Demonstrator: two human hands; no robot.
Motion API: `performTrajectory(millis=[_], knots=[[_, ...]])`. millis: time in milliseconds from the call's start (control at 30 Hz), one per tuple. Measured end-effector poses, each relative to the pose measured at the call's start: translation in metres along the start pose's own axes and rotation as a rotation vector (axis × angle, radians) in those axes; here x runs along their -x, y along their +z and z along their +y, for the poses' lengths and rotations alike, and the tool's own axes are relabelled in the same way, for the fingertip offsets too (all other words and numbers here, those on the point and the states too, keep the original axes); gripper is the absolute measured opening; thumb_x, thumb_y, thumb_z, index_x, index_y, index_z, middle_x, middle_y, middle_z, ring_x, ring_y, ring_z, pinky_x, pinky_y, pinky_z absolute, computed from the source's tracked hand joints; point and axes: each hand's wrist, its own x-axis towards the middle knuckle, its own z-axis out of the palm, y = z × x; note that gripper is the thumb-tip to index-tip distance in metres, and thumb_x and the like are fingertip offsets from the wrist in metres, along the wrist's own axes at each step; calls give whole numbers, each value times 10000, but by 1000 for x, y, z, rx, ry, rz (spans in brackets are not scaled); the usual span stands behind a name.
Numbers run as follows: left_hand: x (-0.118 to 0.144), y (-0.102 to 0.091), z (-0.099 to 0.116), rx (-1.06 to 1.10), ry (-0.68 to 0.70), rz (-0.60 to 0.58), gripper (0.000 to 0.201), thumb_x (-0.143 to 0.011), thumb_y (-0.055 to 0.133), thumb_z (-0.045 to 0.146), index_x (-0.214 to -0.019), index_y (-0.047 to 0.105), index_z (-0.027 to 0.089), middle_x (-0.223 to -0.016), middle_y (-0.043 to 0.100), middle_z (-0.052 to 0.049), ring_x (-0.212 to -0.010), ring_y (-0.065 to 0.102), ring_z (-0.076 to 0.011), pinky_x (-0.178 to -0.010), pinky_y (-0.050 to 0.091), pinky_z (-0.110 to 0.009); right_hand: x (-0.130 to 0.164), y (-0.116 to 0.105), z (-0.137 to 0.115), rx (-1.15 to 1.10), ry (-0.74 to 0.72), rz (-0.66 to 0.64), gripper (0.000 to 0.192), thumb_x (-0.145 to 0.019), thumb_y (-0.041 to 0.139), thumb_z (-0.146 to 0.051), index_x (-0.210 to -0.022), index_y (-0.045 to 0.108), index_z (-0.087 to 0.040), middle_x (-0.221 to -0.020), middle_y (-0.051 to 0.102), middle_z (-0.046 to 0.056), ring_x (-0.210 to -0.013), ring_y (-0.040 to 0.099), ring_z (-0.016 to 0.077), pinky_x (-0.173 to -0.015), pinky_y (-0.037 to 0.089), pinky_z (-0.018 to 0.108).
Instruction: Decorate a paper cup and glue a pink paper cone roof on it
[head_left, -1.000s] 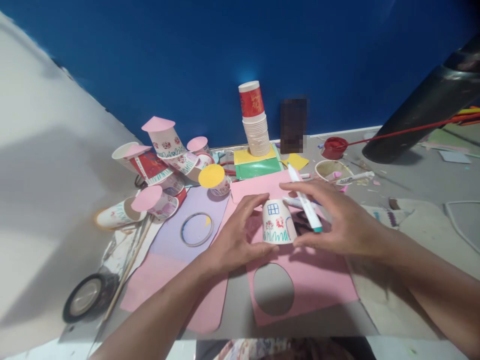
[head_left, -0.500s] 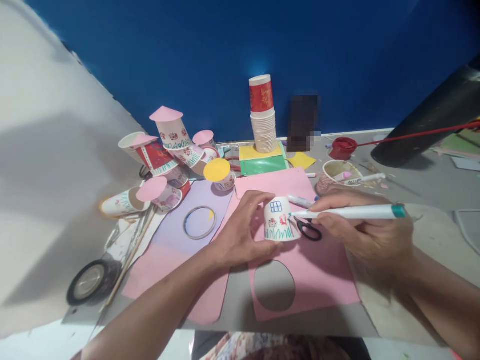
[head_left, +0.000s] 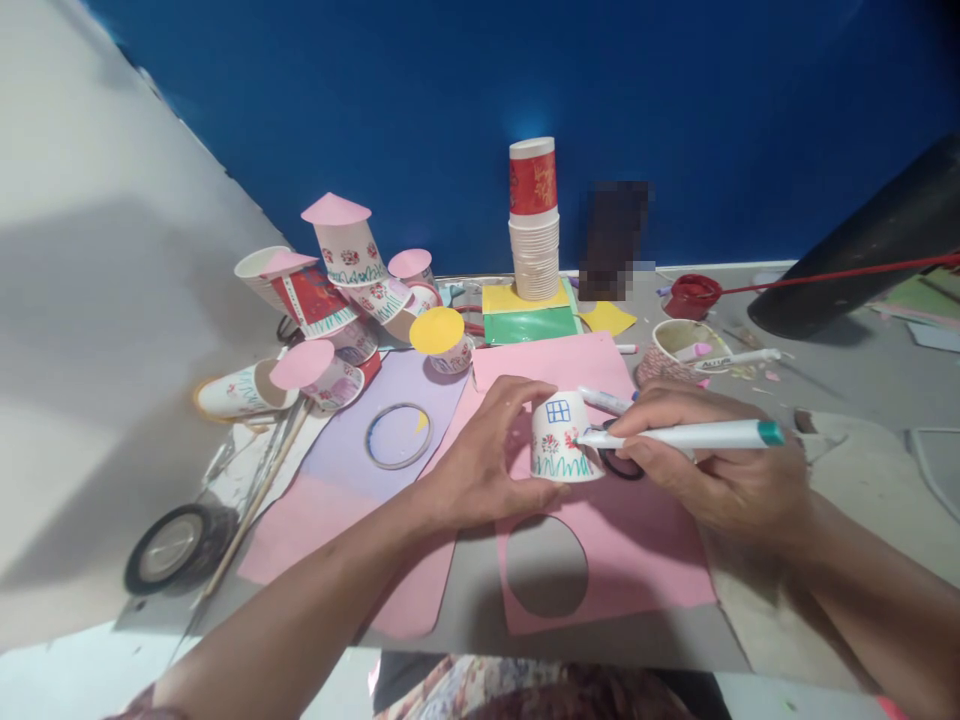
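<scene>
While left hand fingers grip our inverted cup, right hand fingers pinch marker, tip at cup's right side; window, flowers, grass drawn; no paper roof yet.

Upturned decorated paper cup on pink paper; marker tip touching.

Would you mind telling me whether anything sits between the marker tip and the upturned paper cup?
Nothing visible does: the marker in the right hand has its tip at the paper cup, which the left hand steadies.
</scene>
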Motion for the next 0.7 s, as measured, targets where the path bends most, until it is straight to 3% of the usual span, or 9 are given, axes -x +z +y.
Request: performTrajectory(millis=[700], knots=[[-1, -1, 1, 31, -16, -30, 770, -673, 858, 245, -1362, 517, 282, -1354, 564, -97, -1269, 563, -323, -1074, 527, -481, 5, 0, 1, -1, 53, 47, 132, -946, 640, -134, -923, 729, -228, -757, 756, 20, -654, 700, 188, -652, 542, 346]])
